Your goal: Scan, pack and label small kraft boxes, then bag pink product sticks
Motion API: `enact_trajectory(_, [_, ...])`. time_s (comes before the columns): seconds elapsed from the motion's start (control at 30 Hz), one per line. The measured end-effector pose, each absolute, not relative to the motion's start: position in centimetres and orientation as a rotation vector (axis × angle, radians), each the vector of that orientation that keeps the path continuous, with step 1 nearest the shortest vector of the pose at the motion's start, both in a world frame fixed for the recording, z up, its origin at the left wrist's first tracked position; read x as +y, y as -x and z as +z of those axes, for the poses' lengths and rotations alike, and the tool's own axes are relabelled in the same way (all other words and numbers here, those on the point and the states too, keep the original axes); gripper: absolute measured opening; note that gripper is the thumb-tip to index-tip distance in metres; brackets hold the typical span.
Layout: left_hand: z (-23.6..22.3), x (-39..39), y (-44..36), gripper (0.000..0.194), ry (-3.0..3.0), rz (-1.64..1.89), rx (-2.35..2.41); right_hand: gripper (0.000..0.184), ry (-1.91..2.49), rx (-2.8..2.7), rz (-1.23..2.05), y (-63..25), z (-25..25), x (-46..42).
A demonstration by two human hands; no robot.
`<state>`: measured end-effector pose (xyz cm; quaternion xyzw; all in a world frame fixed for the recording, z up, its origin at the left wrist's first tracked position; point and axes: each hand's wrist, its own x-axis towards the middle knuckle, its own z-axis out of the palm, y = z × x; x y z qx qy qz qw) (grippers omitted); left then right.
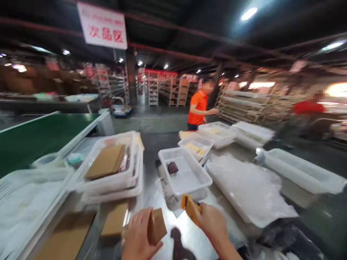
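Observation:
My left hand (pixel 138 231) is closed around a small brown cardboard box (pixel 158 225) above the shiny metal tabletop. In my right hand (pixel 214 221) is a yellow object with a dark mark near its end (pixel 190 208); blur and the fingers hide its exact kind. Just beyond the hands stands a white plastic basket (pixel 196 177) with a small dark brown item (pixel 172 167) in it. A printed plastic bag (pixel 168 195) lies partly under that basket. Left of it, stacked white baskets (pixel 138 169) hold flat brown cardboard pieces (pixel 105 161).
Clear plastic bags (pixel 246 184) cover the right side of the table. More white baskets (pixel 217 134) line the back, and a long one (pixel 303 169) lies far right. A green conveyor belt (pixel 48 135) runs at left. A person in orange (pixel 198 106) stands beyond the table.

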<state>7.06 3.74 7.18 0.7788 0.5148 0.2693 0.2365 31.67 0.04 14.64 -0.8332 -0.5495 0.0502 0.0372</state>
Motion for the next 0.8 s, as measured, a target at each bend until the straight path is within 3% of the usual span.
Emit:
enact_trajectory(0.13, [8.0,3.4,-7.7,0.093,-1.859,0.548,1.517,0.033,2.413,-1.662,0.351,-27.8,13.9,-0.2])
enact_trajectory(0.27, [7.7,2.1,-7.7,0.092,-1.827,0.615,1.475,0.028,2.234,-1.748,0.610,-24.9,10.0,-0.1])
enact_trajectory(0.4, [6.1,1.8,-5.0,0.093,-1.559,0.889,1.341,0.036,2.226,-1.797,0.309,-29.2,6.3,-0.4])
enact_trajectory(0.5, [3.6,2.5,-3.5,0.090,-1.275,1.003,1.444,0.048,2.364,-1.585,0.316,-35.1,3.2,-1.4])
enact_trajectory(0.67, [-0.2,3.7,-4.0,0.086,-0.670,0.924,1.352,0.038,2.533,-1.373,0.153,-41.9,-2.5,-3.1])
enact_trajectory(0.8, [-1.4,6.6,-5.6,0.075,-0.853,0.817,1.448,0.051,2.482,-1.277,-0.081,-40.4,-4.7,-1.6])
